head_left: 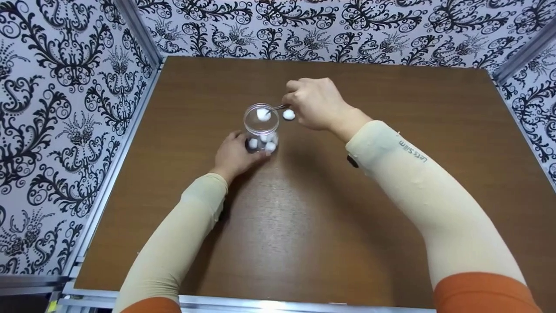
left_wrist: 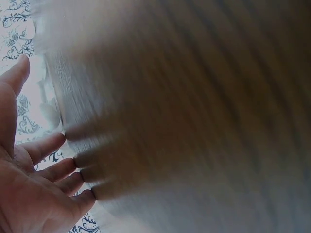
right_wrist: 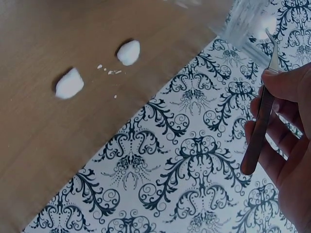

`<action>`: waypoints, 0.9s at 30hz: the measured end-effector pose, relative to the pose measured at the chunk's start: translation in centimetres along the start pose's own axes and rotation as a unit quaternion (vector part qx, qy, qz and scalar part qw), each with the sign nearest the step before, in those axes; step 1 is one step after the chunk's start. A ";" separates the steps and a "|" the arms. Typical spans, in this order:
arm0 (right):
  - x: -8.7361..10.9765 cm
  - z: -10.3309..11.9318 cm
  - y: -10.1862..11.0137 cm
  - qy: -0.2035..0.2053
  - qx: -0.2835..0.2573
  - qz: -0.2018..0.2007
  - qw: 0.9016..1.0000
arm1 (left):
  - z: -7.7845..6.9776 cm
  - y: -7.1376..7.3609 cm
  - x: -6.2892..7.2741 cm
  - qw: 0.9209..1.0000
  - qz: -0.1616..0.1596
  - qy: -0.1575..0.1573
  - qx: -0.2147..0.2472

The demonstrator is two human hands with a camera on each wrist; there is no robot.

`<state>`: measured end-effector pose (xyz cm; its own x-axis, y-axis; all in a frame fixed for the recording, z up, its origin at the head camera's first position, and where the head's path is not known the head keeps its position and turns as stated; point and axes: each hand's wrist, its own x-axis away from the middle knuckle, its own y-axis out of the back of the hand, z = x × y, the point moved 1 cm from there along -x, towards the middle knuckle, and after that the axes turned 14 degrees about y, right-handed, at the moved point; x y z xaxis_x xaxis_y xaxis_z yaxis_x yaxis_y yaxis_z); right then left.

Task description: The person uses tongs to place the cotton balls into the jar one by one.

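Note:
A clear jar (head_left: 261,130) with several white cotton balls inside stands on the table. My left hand (head_left: 234,154) holds it low down, thumb on the near side and fingers on the far side. In the left wrist view, the fingertips of that left hand (left_wrist: 43,179) rest at the tabletop. My right hand (head_left: 315,103) grips metal tweezers (right_wrist: 262,116) with thumb and fingers. At the bent tips of the tweezers, a cotton ball (head_left: 263,114) shows over the jar's mouth. Another cotton ball (head_left: 288,114) lies on the table under the right hand.
In the right wrist view, two cotton balls lie on the brown table, one nearer (right_wrist: 129,52) and one farther (right_wrist: 70,84) from the jar, with small white crumbs (right_wrist: 112,72) between. Patterned walls (head_left: 304,30) and a metal frame (head_left: 143,32) border the table.

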<state>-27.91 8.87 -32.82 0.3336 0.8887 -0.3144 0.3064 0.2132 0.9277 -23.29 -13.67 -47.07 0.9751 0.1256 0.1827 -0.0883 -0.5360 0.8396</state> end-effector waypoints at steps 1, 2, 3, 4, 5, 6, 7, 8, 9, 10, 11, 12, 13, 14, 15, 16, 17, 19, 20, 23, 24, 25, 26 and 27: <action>0.0 0.0 -0.1 -0.001 -0.001 0.003 1.000 | -0.1 0.0 0.0 1.000 0.000 -0.001 0.000; 0.0 0.0 -0.2 -0.001 -0.001 0.006 1.000 | -0.1 0.0 0.0 1.000 0.000 0.000 -0.002; -0.1 0.1 -0.3 -0.001 -0.001 0.008 1.000 | -0.1 0.1 0.0 1.000 0.000 0.000 -0.002; -0.1 0.1 -0.4 -0.001 0.001 0.011 1.000 | -0.2 0.1 0.0 1.000 0.000 0.001 -0.002; -0.1 0.1 -0.5 0.000 0.002 0.013 1.000 | -0.2 0.1 0.0 1.000 0.000 0.001 -0.001; -0.1 0.1 -0.5 0.001 0.001 0.015 1.000 | -0.2 0.1 0.0 1.000 0.000 0.002 -0.002; -0.1 0.1 -0.6 0.002 0.002 0.017 1.000 | -0.2 0.1 0.0 1.000 0.000 0.003 -0.002; -0.2 0.1 -0.6 0.002 0.002 0.019 1.000 | -0.1 0.1 0.0 1.000 0.000 0.004 -0.002; -0.2 0.1 -0.6 0.003 0.002 0.020 1.000 | -0.1 0.1 0.0 1.000 0.000 0.005 -0.001; -0.2 0.2 -0.7 0.004 0.002 0.021 1.000 | -0.1 0.1 0.0 1.000 0.000 0.005 0.000; -0.2 0.2 -0.7 0.005 0.001 0.020 1.000 | -0.1 0.1 0.0 1.000 0.000 0.006 -0.001; -0.2 0.3 -0.7 0.006 0.000 0.020 1.000 | -0.1 0.1 0.1 1.000 0.000 0.007 0.000; -0.2 0.3 -0.7 0.006 0.000 0.021 1.000 | -0.1 0.1 0.1 1.000 0.000 0.007 0.002; -0.2 0.3 -0.7 0.007 -0.001 0.019 1.000 | -0.1 0.1 0.2 1.000 0.000 0.006 0.003; -0.2 0.3 -0.7 0.008 -0.001 0.016 1.000 | -0.2 0.1 0.2 1.000 0.001 0.006 0.003; -0.2 0.3 -0.7 0.009 -0.001 0.014 1.000 | -0.2 0.1 0.2 1.000 0.002 0.005 0.003; -0.1 0.3 -0.7 0.009 -0.001 0.013 1.000 | -0.1 0.1 0.2 1.000 0.002 0.004 0.003; -0.1 0.2 -0.8 0.010 -0.002 0.010 1.000 | -0.1 0.1 0.2 1.000 0.004 0.001 0.003; 0.0 0.2 -0.8 0.010 -0.002 0.009 1.000 | -0.1 0.1 0.2 1.000 0.005 0.001 0.003; 0.2 0.1 -0.6 0.007 -0.002 0.008 1.000 | -0.1 0.1 0.2 1.000 0.005 0.001 0.002; 0.3 0.0 -0.6 0.006 -0.003 0.007 1.000 | -0.1 0.1 0.2 1.000 0.005 0.001 0.001; 0.4 -0.1 -0.4 0.003 -0.003 0.007 1.000 | -0.1 0.1 0.2 1.000 0.005 0.001 0.001; 0.6 -0.2 -0.3 0.001 -0.004 0.005 1.000 | -0.1 0.1 0.1 1.000 0.005 0.002 0.001; 0.8 -0.3 -0.2 -0.003 -0.005 0.003 1.000 | 0.0 0.1 0.1 1.000 0.005 0.002 0.000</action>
<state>-27.99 9.64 -33.15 0.3409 0.8874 -0.3103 0.2955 0.2122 0.9315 -23.20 -13.68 -46.94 0.9732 0.1237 0.1940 -0.0987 -0.5371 0.8377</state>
